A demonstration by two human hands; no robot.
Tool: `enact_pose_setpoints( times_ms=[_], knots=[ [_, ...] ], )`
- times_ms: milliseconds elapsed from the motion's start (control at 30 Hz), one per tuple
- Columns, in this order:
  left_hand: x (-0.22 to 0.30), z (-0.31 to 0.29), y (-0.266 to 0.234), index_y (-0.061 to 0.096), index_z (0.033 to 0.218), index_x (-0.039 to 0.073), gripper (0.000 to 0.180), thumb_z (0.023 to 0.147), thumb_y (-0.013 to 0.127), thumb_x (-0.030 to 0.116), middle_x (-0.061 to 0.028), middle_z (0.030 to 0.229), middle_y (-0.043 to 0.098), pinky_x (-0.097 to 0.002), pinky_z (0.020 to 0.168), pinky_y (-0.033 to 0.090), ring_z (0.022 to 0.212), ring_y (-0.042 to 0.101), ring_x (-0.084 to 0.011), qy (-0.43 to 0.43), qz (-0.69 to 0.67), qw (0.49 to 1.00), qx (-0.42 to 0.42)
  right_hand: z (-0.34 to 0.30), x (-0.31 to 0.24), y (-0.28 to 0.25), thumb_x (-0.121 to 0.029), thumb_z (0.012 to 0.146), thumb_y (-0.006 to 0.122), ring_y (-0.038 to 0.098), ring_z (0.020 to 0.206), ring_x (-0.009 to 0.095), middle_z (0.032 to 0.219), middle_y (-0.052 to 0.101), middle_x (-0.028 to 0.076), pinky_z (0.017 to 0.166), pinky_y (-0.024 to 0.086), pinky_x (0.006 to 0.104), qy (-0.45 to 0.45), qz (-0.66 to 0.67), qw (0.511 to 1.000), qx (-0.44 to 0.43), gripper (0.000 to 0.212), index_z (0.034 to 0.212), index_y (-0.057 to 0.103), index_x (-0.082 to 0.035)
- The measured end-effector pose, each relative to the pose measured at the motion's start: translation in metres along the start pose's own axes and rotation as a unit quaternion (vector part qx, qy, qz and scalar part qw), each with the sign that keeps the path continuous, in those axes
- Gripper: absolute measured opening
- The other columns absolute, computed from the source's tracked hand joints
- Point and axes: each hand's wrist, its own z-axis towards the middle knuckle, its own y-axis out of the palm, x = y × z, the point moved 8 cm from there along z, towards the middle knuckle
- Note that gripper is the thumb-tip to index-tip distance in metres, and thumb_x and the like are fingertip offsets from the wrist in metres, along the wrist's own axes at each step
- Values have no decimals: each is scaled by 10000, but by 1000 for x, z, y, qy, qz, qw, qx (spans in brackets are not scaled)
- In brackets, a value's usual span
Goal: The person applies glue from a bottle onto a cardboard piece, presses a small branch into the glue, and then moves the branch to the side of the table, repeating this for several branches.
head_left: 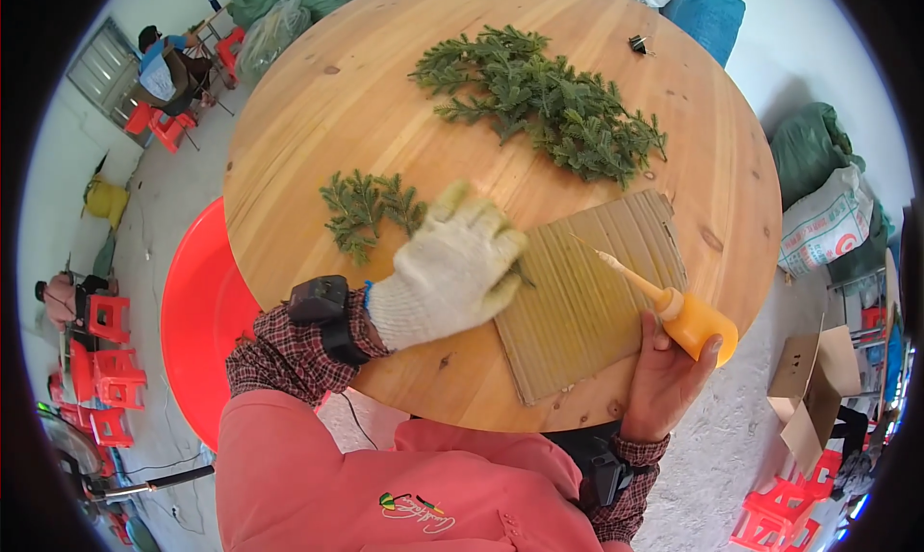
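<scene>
My left hand (450, 265), in a white knit glove with yellowed fingertips, is closed over the table beside the cardboard. It grips a green needle-leaved sprig (361, 210), whose leafy part spreads to the left of the glove, and a thin dark stem end pokes out by the thumb. Bare and closed, my right hand (669, 374) holds an orange squeeze bottle (703, 329) at the table's right front edge. The bottle lies tilted, its long thin nozzle pointing up and left over the corrugated cardboard sheet (582, 307).
A pile of green sprigs (549, 100) lies farther back on the round wooden table (318, 100), with a black binder clip (638, 45) near the far edge. A red basin (197, 311) stands at left below the table. An open carton (813, 388) and sacks are at right.
</scene>
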Motion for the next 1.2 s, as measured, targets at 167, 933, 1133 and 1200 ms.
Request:
enact_pose_setpoints(
  times_ms=[167, 933, 1133, 1200],
  knots=[
    [-52, -6, -7, 631, 1046, 90, 288, 797, 687, 222, -116, 1084, 616, -505, 1096, 343, 1129, 573, -299, -103, 147, 984, -10, 2, 2, -3, -401, 1008, 569, 556, 768, 172, 1127, 638, 101, 1033, 457, 475, 3, 2, 1000, -10, 452, 1249, 558, -19],
    [-172, 39, 8, 685, 1087, 131, 274, 871, 644, 294, -122, 1000, 682, -457, 943, 432, 1010, 627, -316, -194, 205, 946, 156, -2, 1, 3, -360, 1015, 571, 595, 900, 189, 1215, 622, 122, 1003, 497, 432, 15, 12, 999, -47, 400, 1256, 548, -42],
    [-186, 45, 22, 699, 1057, 138, 238, 878, 640, 284, -127, 1000, 688, -447, 948, 442, 1000, 639, -305, -248, 140, 957, 62, -3, 0, 9, -359, 1012, 576, 593, 884, 184, 1200, 626, 115, 1005, 499, 427, 18, 5, 996, -89, 397, 1253, 551, -45],
    [-177, 44, 9, 707, 1047, 137, 232, 880, 640, 284, -131, 1005, 688, -445, 942, 445, 993, 641, -307, -246, 136, 957, 76, -4, -1, 9, -359, 1011, 578, 592, 876, 183, 1198, 627, 114, 1005, 498, 427, 17, 3, 996, -86, 396, 1251, 553, -45]
  ],
)
